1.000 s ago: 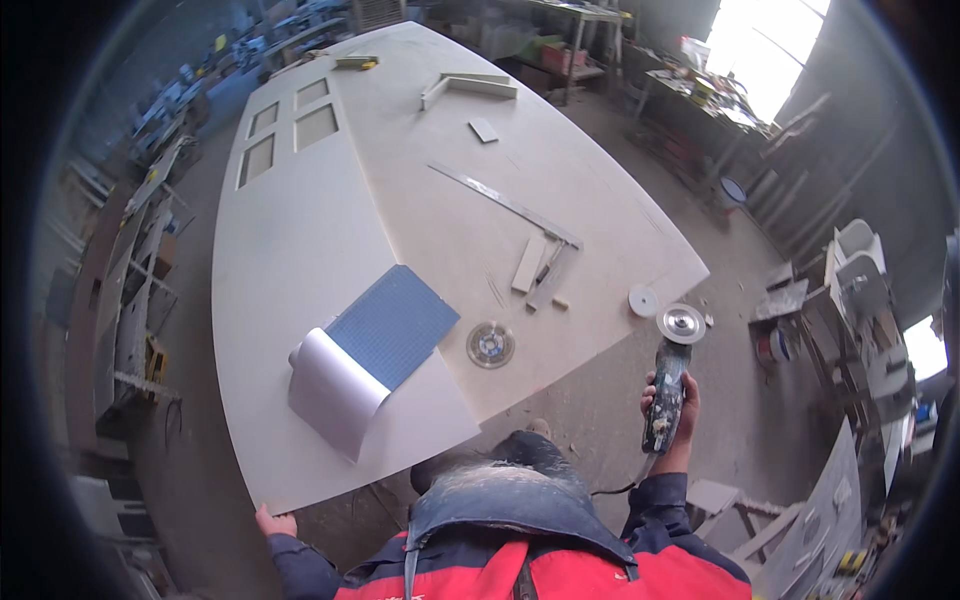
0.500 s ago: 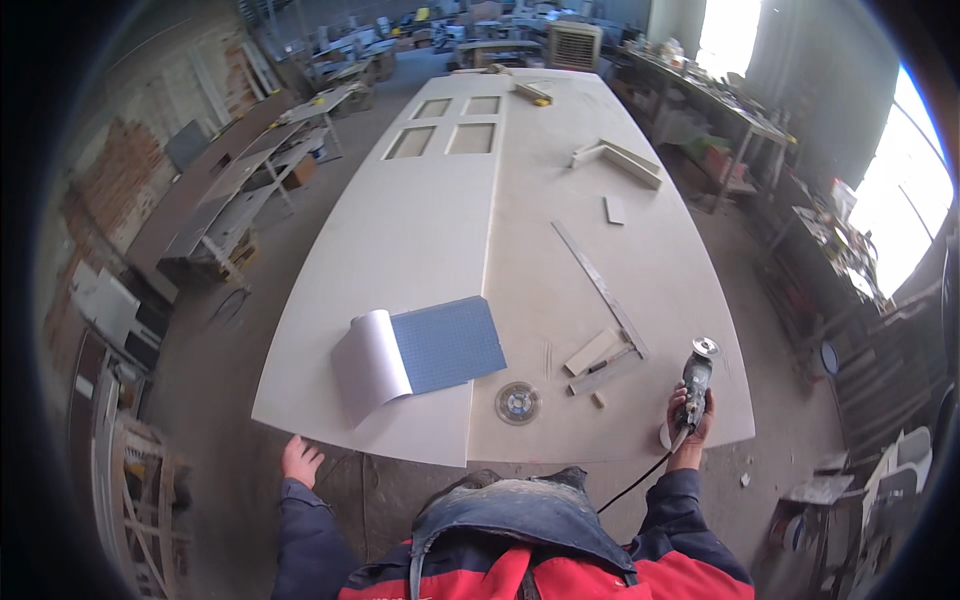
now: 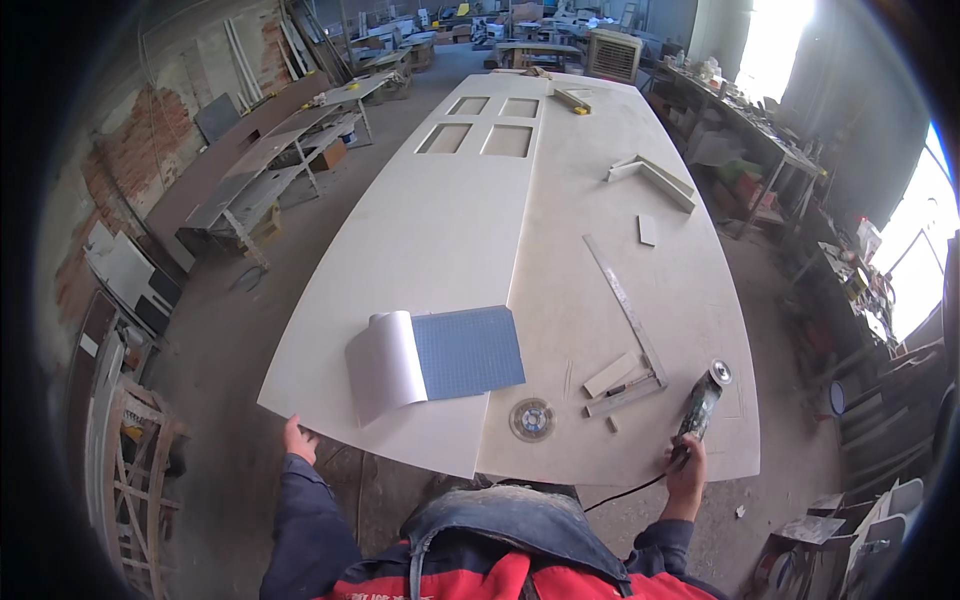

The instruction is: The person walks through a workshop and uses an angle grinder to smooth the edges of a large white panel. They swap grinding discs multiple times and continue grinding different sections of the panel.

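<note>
My right hand (image 3: 686,462) is wrapped around the rear of an angle grinder (image 3: 702,402), over the near right part of the big table top. The grinder's disc points away from me, and its black cord trails back to the left. At the near left corner of a long white panel (image 3: 440,240), my left hand (image 3: 299,440) grips the edge, with some fingers in shadow below it. A blue gridded pad (image 3: 469,352) with its white cover sheet (image 3: 388,360) curled back lies on the panel. Right of the pad sits a round cutting disc (image 3: 532,420).
A metal square (image 3: 628,312), a pale block (image 3: 610,375), a small plate (image 3: 646,231) and an angled strip piece (image 3: 655,180) lie on the table's right half (image 3: 570,280). Four-sided cut-outs mark the panel's far end. Cluttered workbenches (image 3: 750,130) line the right wall.
My view has swung slightly left. The grinder has tilted, its disc now farther right over the table, and my right hand shows behind it. My left hand stays by the panel corner, fingers closer in.
</note>
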`<move>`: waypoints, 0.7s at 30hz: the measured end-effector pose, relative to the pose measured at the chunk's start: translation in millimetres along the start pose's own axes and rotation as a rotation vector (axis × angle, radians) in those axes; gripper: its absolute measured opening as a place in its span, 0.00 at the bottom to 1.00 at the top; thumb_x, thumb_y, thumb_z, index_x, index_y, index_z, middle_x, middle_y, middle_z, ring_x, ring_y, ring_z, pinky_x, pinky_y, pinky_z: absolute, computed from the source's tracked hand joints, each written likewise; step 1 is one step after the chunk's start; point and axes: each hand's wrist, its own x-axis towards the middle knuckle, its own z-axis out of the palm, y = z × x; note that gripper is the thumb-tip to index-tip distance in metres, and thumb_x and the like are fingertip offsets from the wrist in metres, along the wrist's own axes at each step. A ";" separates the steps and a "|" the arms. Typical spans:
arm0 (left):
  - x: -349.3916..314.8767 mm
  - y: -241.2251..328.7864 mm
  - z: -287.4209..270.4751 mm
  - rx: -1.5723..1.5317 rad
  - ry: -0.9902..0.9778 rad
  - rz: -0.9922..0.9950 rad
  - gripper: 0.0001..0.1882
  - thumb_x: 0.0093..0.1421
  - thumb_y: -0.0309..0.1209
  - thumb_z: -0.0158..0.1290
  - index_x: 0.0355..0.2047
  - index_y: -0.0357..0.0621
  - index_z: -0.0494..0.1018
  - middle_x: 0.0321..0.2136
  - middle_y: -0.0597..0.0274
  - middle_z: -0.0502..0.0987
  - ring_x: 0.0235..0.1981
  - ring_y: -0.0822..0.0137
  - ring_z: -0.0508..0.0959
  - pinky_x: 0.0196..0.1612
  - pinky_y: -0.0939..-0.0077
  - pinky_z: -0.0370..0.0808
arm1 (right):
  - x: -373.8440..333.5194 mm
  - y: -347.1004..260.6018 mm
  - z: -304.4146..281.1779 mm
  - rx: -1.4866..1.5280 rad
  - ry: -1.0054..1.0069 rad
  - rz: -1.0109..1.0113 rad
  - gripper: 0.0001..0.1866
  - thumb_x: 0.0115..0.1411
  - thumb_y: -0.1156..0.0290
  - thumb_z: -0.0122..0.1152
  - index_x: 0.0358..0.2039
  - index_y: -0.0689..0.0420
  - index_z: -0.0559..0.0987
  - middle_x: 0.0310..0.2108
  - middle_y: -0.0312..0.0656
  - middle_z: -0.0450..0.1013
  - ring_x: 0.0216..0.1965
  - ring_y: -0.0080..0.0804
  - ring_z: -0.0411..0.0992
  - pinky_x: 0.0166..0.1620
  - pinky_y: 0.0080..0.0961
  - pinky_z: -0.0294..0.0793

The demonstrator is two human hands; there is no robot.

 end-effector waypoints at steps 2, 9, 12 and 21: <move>16.8 10.4 6.6 -0.027 0.086 0.066 0.31 0.67 0.48 0.52 0.64 0.44 0.68 0.63 0.56 0.72 0.65 0.54 0.70 0.67 0.46 0.65 | -25.1 0.1 29.5 -0.414 0.140 -0.102 0.33 0.54 0.75 0.61 0.63 0.57 0.70 0.41 0.47 0.77 0.30 0.39 0.78 0.29 0.34 0.80; 94.4 47.3 -0.9 -0.164 0.086 0.159 0.22 0.62 0.44 0.55 0.51 0.44 0.77 0.49 0.60 0.81 0.51 0.55 0.80 0.56 0.56 0.76 | -40.2 20.6 65.2 -1.671 0.583 -0.196 0.48 0.54 0.70 0.63 0.74 0.62 0.54 0.45 0.65 0.80 0.50 0.64 0.79 0.55 0.51 0.77; 121.0 55.7 -33.7 -0.188 0.052 0.190 0.21 0.63 0.47 0.53 0.49 0.47 0.78 0.48 0.61 0.82 0.50 0.54 0.81 0.54 0.54 0.77 | -31.7 26.5 72.9 -1.720 0.610 -0.131 0.48 0.55 0.69 0.63 0.74 0.62 0.54 0.46 0.65 0.79 0.50 0.64 0.79 0.54 0.51 0.77; 89.7 26.6 14.8 -0.293 0.113 0.369 0.14 0.58 0.34 0.60 0.42 0.39 0.78 0.37 0.61 0.80 0.38 0.63 0.79 0.42 0.62 0.76 | 42.7 35.3 -57.0 -1.266 0.125 -0.249 0.41 0.56 0.65 0.79 0.67 0.62 0.70 0.45 0.49 0.82 0.38 0.41 0.79 0.42 0.39 0.83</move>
